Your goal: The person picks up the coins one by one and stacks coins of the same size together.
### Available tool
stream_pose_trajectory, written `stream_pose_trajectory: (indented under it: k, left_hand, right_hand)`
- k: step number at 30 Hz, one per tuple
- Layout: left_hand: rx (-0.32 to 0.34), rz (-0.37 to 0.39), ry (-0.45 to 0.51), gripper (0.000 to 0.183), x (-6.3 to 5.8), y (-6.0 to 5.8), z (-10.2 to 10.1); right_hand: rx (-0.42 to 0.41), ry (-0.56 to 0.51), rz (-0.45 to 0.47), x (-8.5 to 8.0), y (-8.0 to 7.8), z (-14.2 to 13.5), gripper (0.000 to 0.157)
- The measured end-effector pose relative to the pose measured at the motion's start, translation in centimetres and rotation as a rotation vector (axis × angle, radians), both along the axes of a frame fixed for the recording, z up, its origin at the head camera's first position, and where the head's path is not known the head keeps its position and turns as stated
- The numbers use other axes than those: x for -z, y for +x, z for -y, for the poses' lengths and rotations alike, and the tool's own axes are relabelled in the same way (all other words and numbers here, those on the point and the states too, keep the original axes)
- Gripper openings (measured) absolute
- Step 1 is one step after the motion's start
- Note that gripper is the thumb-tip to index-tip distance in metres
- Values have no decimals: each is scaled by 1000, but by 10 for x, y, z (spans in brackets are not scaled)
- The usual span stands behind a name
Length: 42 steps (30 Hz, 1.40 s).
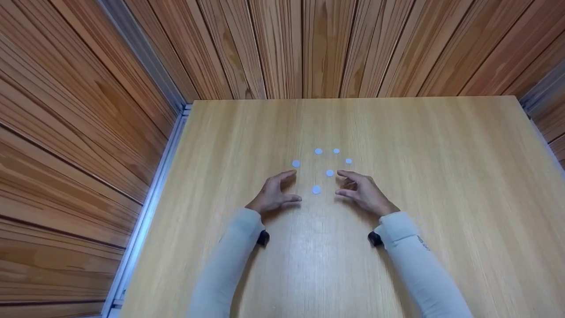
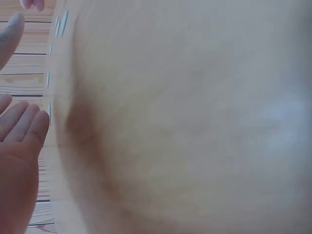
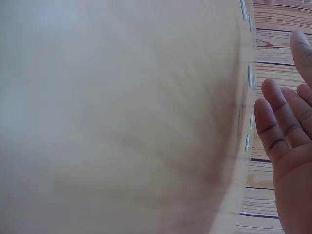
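Several small, flat, pale blue round discs lie scattered on the wooden table, among them a near disc (image 1: 316,189), a left disc (image 1: 296,163) and a right disc (image 1: 348,161). My left hand (image 1: 274,192) is just left of the group, thumb and fingers spread apart and holding nothing. Facing it from the right, my right hand (image 1: 363,191) has its thumb and fingers parted too, with a middle disc (image 1: 329,173) close to its fingertips. Both wrist views show the palms bare, the left hand (image 2: 19,170) and the right hand (image 3: 292,165) alike.
The wooden table (image 1: 441,176) spreads wide around the discs. Wood-plank walls stand behind it (image 1: 324,53) and on the left (image 1: 79,132). A metal rail (image 1: 145,212) runs along the table's left edge. Dark devices sit under both wrists.
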<state>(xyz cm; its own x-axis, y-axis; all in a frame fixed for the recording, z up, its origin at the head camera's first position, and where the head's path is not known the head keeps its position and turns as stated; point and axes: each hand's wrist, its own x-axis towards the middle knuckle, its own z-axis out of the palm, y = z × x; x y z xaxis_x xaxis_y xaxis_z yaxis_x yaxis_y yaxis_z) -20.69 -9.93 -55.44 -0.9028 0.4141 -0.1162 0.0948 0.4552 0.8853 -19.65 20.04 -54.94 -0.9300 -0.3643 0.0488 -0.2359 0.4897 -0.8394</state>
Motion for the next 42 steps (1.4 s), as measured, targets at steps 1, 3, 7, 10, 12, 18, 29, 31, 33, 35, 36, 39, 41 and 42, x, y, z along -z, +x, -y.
stream_pose_trajectory:
  k: [1,3,7,10,12,18,29,31,33,35,36,39,41,42]
  left_hand:
    - [-4,16,18,79,1,0,-1]
    - [-6,40,46,75,2,-1,-3]
    - [-4,63,82,67,4,-2,-9]
    - [1,80,115,64,5,-2,-13]
    - [-1,91,135,63,6,-3,-16]
    - [-13,77,129,55,6,-5,-22]
    - [-1,5,125,43,9,-9,-31]
    - [-6,6,129,41,9,-10,-32]
    - [-11,8,133,39,10,-11,-33]
    - [-16,11,135,37,10,-12,-33]
    - [-18,11,136,37,11,-12,-34]
    - [-21,14,152,36,13,-12,-35]
    - [-25,15,174,35,14,-11,-35]
    - [-27,15,183,34,14,-11,-36]
  right_hand:
    - [0,-2,2,0,0,1,58]
    - [-1,-3,6,1,-1,4,57]
    - [2,8,15,1,-2,8,55]
    - [-1,18,10,1,-3,12,53]
    - [-3,22,8,2,-4,14,52]
    - [-7,3,5,4,-6,22,49]
    - [-7,-4,21,8,-7,31,44]
    - [-6,2,25,9,-8,32,44]
    - [-7,5,29,11,-9,33,43]
    - [-9,2,31,12,-9,34,43]
    - [-9,-2,31,12,-9,34,42]
    - [0,-15,35,12,-9,36,42]
    - [9,-20,36,13,-8,36,41]
    - [13,-22,34,13,-8,37,41]
